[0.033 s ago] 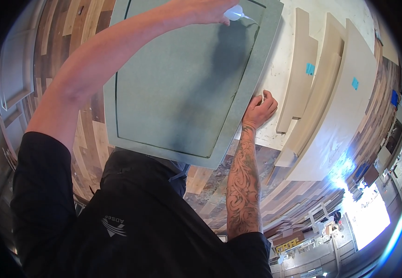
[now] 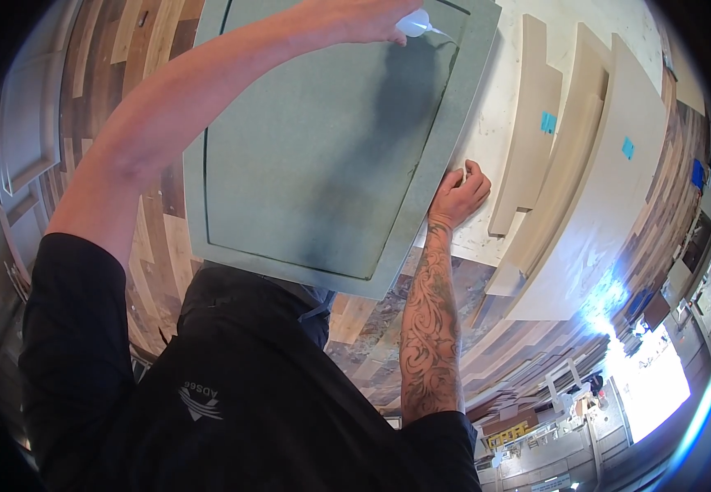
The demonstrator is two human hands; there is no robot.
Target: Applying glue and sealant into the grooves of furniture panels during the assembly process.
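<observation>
My left hand [image 2: 372, 20], partly cut off by the upper edge of the view, is closed around a white squeeze bottle [image 2: 413, 24] with a thin, long nozzle. The nozzle tip points right, close to the groove along the far right side of a grey-green framed cabinet door [image 2: 290, 164]. The door lies flat in front of my body. Beside the door's right edge, my right hand [image 2: 460, 197] rests with its fingers curled in. What is inside those fingers, if anything, is too small to make out. A dark shadow falls over the panel.
The white worktop [image 2: 486, 139] extends right of the door. Pale, unpainted boards [image 2: 536, 123] and a wide pale panel [image 2: 593, 205] with blue tape pieces [image 2: 628, 148] lie there. The floor [image 2: 159, 238] has multicoloured wood planks. Pale frames [image 2: 31, 107] stand at the far left.
</observation>
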